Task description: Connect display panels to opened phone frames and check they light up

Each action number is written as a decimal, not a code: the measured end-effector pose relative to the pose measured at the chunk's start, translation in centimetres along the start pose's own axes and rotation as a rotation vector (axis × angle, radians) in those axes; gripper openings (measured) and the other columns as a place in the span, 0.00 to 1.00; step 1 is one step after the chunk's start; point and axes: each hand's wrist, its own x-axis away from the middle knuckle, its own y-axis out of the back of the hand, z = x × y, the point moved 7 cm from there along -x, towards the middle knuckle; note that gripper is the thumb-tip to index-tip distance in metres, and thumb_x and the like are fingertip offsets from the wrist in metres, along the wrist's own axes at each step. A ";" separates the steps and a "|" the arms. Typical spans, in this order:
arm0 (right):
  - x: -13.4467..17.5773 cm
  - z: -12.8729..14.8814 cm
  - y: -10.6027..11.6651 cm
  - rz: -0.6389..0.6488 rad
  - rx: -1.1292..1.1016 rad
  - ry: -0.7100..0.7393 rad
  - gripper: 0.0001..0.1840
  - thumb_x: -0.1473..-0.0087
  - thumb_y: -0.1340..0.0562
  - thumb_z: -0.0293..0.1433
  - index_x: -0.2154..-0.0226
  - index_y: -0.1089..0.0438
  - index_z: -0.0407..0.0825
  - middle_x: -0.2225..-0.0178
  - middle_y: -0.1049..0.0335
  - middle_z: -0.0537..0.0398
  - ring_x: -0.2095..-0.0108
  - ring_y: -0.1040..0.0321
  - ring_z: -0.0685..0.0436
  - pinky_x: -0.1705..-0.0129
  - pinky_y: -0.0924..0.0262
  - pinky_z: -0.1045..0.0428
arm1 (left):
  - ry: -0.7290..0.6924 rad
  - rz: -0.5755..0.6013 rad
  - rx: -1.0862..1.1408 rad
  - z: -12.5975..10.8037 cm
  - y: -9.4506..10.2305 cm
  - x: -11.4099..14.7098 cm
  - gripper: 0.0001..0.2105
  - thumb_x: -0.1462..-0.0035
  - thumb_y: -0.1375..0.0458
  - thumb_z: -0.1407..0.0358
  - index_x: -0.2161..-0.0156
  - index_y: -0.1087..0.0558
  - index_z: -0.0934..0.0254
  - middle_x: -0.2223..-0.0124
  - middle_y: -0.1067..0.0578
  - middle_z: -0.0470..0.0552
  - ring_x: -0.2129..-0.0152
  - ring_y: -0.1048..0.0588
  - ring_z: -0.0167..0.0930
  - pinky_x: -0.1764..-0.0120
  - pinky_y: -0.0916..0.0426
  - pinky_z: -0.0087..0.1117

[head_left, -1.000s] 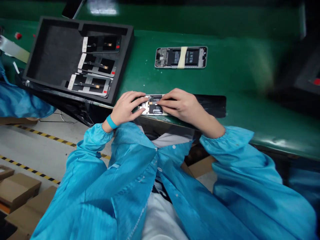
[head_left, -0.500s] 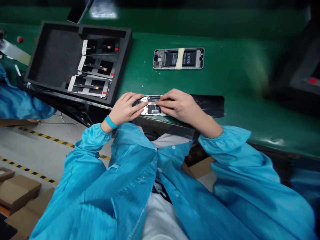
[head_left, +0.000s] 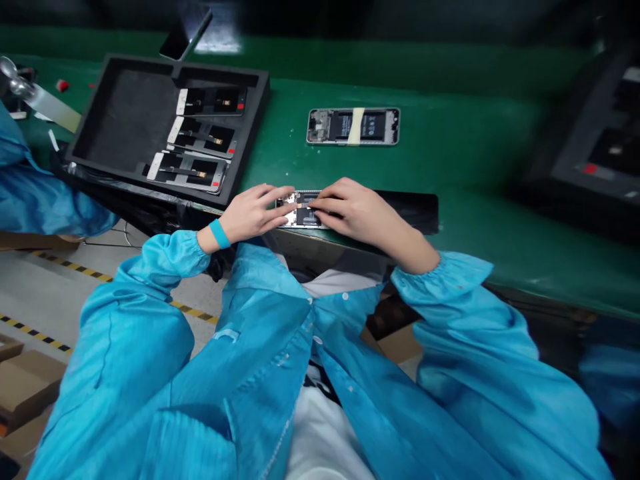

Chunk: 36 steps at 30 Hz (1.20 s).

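Observation:
An opened phone [head_left: 307, 219] lies at the near edge of the green bench, its inside facing up. Across its left end reach the fingers of my left hand [head_left: 255, 213], stretched out and apart, the tips touching near a small ribbon cable [head_left: 300, 206]. My right hand [head_left: 353, 210] comes in from the other side, thumb and fingertips pinched on that cable over the phone's middle. A dark glossy screen panel [head_left: 417, 212] extends right of the phone, partly covered by my right hand and wrist. My fingers hide parts of the phone.
Beyond the hands lies another opened phone [head_left: 373, 127] with a strip of pale tape across it. A black foam tray [head_left: 120, 110] at the left holds several screen assemblies [head_left: 187, 172]. Another dark tray [head_left: 565, 167] stands blurred at the right. A person's blue sleeve [head_left: 45, 193] shows far left.
The view has shifted slightly, so the tray and taped phone appear lower. Both hands stay at the same phone; my left elbow has moved outward a little.

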 end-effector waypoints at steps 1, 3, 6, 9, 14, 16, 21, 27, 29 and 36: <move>0.0 0.2 0.1 -0.001 0.008 0.002 0.21 0.26 0.43 0.38 0.47 0.17 0.48 0.54 0.21 0.40 0.53 0.28 0.36 0.51 0.29 0.41 | 0.019 -0.034 0.030 0.4 -0.1 0.2 0.21 0.22 0.48 0.53 0.32 0.25 0.53 0.28 0.28 0.58 0.36 0.26 0.45 0.32 0.31 0.55; -0.1 0.6 0.1 0.002 0.025 0.003 0.22 0.27 0.41 0.40 0.44 0.18 0.47 0.51 0.21 0.39 0.51 0.28 0.35 0.49 0.30 0.40 | 0.073 -0.111 0.095 1.0 -0.3 0.5 0.25 0.23 0.49 0.49 0.30 0.28 0.54 0.27 0.30 0.61 0.34 0.27 0.46 0.30 0.32 0.57; -0.5 1.4 -0.2 0.023 0.078 0.021 0.23 0.26 0.42 0.42 0.42 0.19 0.47 0.48 0.22 0.37 0.48 0.30 0.33 0.47 0.31 0.38 | 0.129 -0.201 0.192 1.6 -0.5 0.9 0.35 0.27 0.46 0.40 0.25 0.35 0.58 0.27 0.33 0.65 0.34 0.26 0.47 0.32 0.30 0.53; -1.2 2.0 -0.7 0.058 0.137 0.052 0.25 0.25 0.44 0.44 0.43 0.19 0.49 0.45 0.23 0.39 0.47 0.32 0.33 0.45 0.32 0.38 | 0.141 -0.245 0.229 1.6 -0.6 1.0 0.41 0.30 0.44 0.36 0.24 0.37 0.60 0.28 0.33 0.67 0.35 0.25 0.48 0.33 0.28 0.51; -1.6 2.5 -1.5 0.068 0.191 0.049 0.26 0.23 0.48 0.44 0.47 0.17 0.51 0.46 0.23 0.41 0.46 0.33 0.34 0.47 0.34 0.40 | 0.152 -0.242 0.201 1.6 -0.6 1.1 0.39 0.30 0.45 0.36 0.25 0.35 0.61 0.29 0.32 0.68 0.35 0.25 0.48 0.33 0.28 0.51; -1.7 2.5 -1.7 0.067 0.200 0.023 0.26 0.23 0.48 0.44 0.48 0.17 0.51 0.46 0.23 0.41 0.45 0.32 0.34 0.48 0.34 0.40 | 0.162 -0.237 0.197 1.6 -0.6 1.1 0.40 0.30 0.45 0.36 0.26 0.35 0.61 0.29 0.32 0.68 0.35 0.25 0.48 0.33 0.29 0.52; -1.9 2.0 -2.0 0.120 0.160 -0.032 0.24 0.25 0.44 0.44 0.48 0.16 0.51 0.44 0.23 0.40 0.43 0.30 0.32 0.47 0.34 0.39 | 0.148 -0.225 0.234 1.0 -0.6 0.5 0.44 0.34 0.42 0.33 0.24 0.38 0.60 0.25 0.36 0.69 0.28 0.33 0.53 0.29 0.35 0.57; 1.0 0.1 2.3 -0.036 0.057 -0.077 0.34 0.25 0.46 0.50 0.28 0.32 0.51 0.33 0.31 0.37 0.34 0.32 0.29 0.34 0.35 0.33 | 0.068 -0.131 0.235 -0.4 -1.3 -1.9 0.47 0.34 0.38 0.41 0.21 0.46 0.64 0.23 0.40 0.71 0.26 0.37 0.57 0.27 0.40 0.60; 3.7 -1.8 4.9 -0.156 0.082 -0.208 0.35 0.26 0.45 0.50 0.26 0.36 0.50 0.34 0.31 0.36 0.34 0.32 0.28 0.33 0.34 0.32 | 0.033 -0.101 0.234 -0.8 -1.3 -2.6 0.46 0.36 0.36 0.48 0.21 0.47 0.65 0.25 0.36 0.70 0.29 0.33 0.55 0.28 0.38 0.59; 13.7 -6.8 8.9 -0.315 0.152 -0.479 0.36 0.28 0.42 0.52 0.26 0.35 0.54 0.37 0.30 0.36 0.36 0.30 0.26 0.34 0.32 0.30 | 0.013 -0.160 0.196 -1.5 -0.9 -3.6 0.38 0.46 0.33 0.60 0.30 0.34 0.65 0.37 0.23 0.65 0.40 0.26 0.52 0.33 0.31 0.58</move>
